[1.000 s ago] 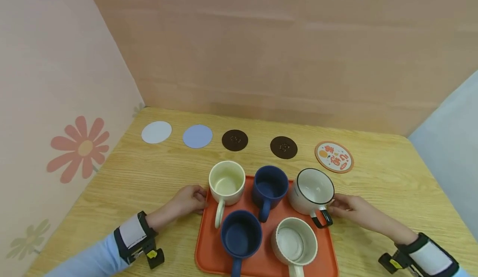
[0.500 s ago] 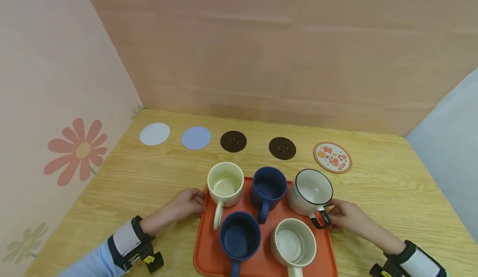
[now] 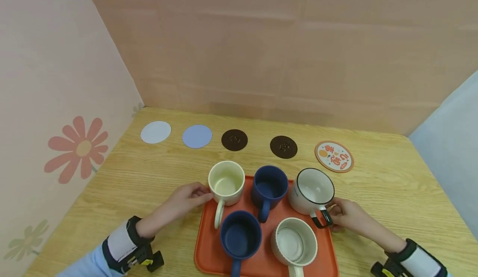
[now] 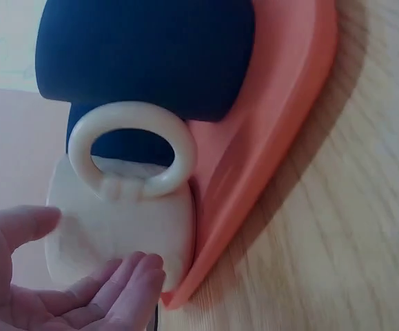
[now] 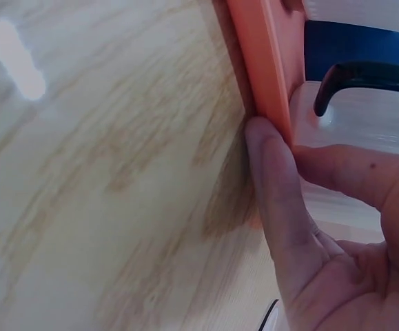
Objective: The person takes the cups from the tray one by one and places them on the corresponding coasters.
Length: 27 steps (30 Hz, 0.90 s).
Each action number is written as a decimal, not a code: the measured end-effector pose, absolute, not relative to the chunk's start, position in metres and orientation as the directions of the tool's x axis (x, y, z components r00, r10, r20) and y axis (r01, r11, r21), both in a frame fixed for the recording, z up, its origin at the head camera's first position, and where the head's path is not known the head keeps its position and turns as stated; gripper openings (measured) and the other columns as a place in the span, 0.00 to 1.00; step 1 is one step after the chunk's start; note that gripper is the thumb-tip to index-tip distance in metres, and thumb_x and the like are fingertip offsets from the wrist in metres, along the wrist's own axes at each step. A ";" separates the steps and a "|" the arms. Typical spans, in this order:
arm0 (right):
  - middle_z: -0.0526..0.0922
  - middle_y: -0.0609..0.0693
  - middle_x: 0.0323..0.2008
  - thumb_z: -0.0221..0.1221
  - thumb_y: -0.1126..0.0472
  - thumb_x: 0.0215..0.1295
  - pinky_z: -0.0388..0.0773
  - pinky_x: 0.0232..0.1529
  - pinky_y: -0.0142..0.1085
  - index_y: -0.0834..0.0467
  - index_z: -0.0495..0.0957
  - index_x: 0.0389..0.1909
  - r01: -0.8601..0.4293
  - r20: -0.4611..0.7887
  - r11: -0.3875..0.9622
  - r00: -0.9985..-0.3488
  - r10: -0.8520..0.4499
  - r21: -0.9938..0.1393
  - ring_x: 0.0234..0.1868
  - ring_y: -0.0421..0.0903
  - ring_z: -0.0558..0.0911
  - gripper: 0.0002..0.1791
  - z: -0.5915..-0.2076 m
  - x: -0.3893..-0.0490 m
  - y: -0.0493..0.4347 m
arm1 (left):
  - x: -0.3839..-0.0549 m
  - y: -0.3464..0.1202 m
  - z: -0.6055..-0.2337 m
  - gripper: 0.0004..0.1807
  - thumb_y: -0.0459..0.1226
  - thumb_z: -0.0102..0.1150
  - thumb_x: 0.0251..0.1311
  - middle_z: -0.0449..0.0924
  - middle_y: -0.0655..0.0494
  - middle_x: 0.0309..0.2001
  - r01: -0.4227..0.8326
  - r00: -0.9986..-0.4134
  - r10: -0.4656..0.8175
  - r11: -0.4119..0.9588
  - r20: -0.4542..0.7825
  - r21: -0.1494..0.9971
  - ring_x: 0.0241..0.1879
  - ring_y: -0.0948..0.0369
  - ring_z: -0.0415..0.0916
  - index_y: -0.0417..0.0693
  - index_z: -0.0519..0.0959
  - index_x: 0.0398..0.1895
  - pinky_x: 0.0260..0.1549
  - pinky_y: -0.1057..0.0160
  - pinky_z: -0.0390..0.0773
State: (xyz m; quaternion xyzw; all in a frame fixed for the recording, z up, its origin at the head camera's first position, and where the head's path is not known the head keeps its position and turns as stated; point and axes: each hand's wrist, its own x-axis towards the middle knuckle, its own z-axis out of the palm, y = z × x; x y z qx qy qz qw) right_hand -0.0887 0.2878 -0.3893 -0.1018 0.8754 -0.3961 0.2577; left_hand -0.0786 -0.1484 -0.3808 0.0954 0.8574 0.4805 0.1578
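An orange-red tray (image 3: 209, 257) holds several mugs. My left hand (image 3: 188, 199) is beside the pale cream mug (image 3: 224, 198) at the tray's back left corner. In the left wrist view its thumb and fingers (image 4: 134, 293) are spread apart near that mug's side. My right hand (image 3: 347, 215) pinches the tray's right rim between thumb and fingers, next to the white mug (image 3: 303, 202) with black rim and black handle. A navy mug (image 3: 266, 197) stands between the cream and white ones. In front are another navy mug (image 3: 240, 250) and an off-white mug (image 3: 289, 255).
Along the back of the wooden table (image 3: 179, 165) lies a row of round coasters: a white one (image 3: 156, 132), a lavender one (image 3: 197, 136), two dark brown ones (image 3: 234, 140) and a printed one (image 3: 334, 156). A tan wall (image 3: 261, 52) rises behind them.
My left hand has left the tray's left edge and moved up to the cream mug, its fingers spreading. My right hand has slid slightly along the tray's right rim. The mugs stay in place.
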 end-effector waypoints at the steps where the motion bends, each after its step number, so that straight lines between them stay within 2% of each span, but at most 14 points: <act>1: 0.82 0.55 0.26 0.59 0.67 0.57 0.81 0.22 0.34 0.76 0.69 0.43 0.026 -0.371 0.665 -0.845 -0.384 -0.746 0.23 0.46 0.81 0.18 -0.389 -0.089 0.288 | -0.078 -0.147 -0.380 0.18 0.41 0.58 0.60 0.81 0.47 0.37 0.000 -0.933 0.308 0.511 -0.183 0.859 0.36 0.57 0.78 0.33 0.76 0.43 0.36 0.59 0.79; 6: 0.82 0.55 0.26 0.59 0.68 0.57 0.80 0.22 0.34 0.75 0.69 0.43 0.014 -0.365 0.669 -0.846 -0.387 -0.743 0.23 0.46 0.81 0.17 -0.387 -0.089 0.288 | -0.071 -0.143 -0.378 0.16 0.41 0.55 0.62 0.81 0.45 0.35 -0.006 -0.929 0.332 0.423 -0.161 0.906 0.36 0.55 0.78 0.33 0.77 0.40 0.36 0.59 0.78; 11: 0.83 0.56 0.26 0.60 0.66 0.57 0.80 0.22 0.35 0.75 0.69 0.44 0.018 -0.371 0.670 -0.844 -0.388 -0.742 0.22 0.46 0.81 0.18 -0.388 -0.090 0.288 | -0.066 -0.136 -0.383 0.15 0.37 0.53 0.63 0.81 0.41 0.33 -0.017 -0.908 0.394 0.306 -0.143 0.952 0.34 0.54 0.78 0.30 0.77 0.38 0.36 0.59 0.79; 17: 0.82 0.55 0.26 0.60 0.65 0.57 0.80 0.23 0.34 0.74 0.70 0.43 0.012 -0.374 0.684 -0.844 -0.384 -0.729 0.22 0.45 0.81 0.18 -0.389 -0.092 0.289 | -0.062 -0.131 -0.390 0.15 0.39 0.53 0.64 0.79 0.49 0.29 -0.062 -0.887 0.427 0.270 -0.177 0.961 0.33 0.61 0.72 0.32 0.80 0.33 0.35 0.65 0.73; 22: 0.83 0.56 0.27 0.60 0.66 0.56 0.80 0.23 0.34 0.75 0.69 0.43 0.022 -0.374 0.676 -0.846 -0.380 -0.737 0.23 0.46 0.81 0.19 -0.390 -0.091 0.288 | -0.058 -0.126 -0.395 0.15 0.38 0.53 0.64 0.83 0.40 0.34 -0.074 -0.886 0.432 0.223 -0.167 0.972 0.37 0.62 0.76 0.31 0.81 0.35 0.39 0.69 0.74; 27: 0.83 0.56 0.27 0.60 0.66 0.56 0.81 0.23 0.34 0.75 0.69 0.44 0.029 -0.374 0.664 -0.844 -0.384 -0.747 0.23 0.46 0.81 0.19 -0.391 -0.090 0.287 | -0.054 -0.121 -0.397 0.13 0.36 0.54 0.63 0.82 0.37 0.33 -0.042 -0.899 0.419 0.204 -0.126 0.978 0.34 0.67 0.75 0.30 0.80 0.34 0.36 0.71 0.73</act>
